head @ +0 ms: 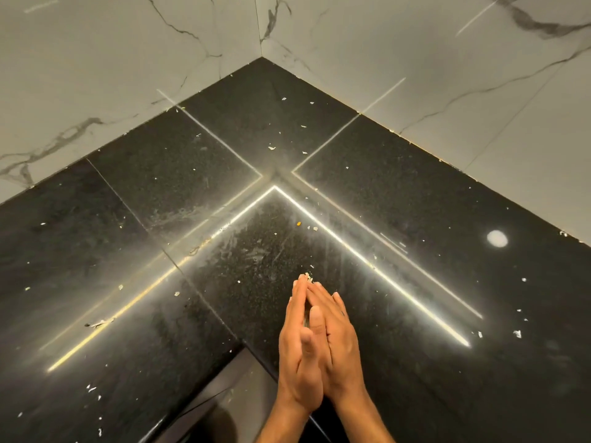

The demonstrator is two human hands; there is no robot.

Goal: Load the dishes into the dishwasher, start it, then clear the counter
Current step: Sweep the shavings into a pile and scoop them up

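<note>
A black speckled L-shaped counter (399, 203) fills the view, meeting white marble walls at the far corner. Small pale crumbs (271, 148) lie scattered over it. My left hand (297, 343) and my right hand (339, 340) are pressed together palm to palm above the counter's inner corner, fingers straight and pointing away from me. A few pale crumbs (307, 277) stick up at the fingertips between the two hands. No dishes or dishwasher are in view.
White marble-look wall tiles (112, 75) rise behind both counter wings. Smear marks (179, 215) and bright light reflections cross the counter. A round light spot (497, 238) shows at right. The floor gap (236, 394) lies below the inner corner.
</note>
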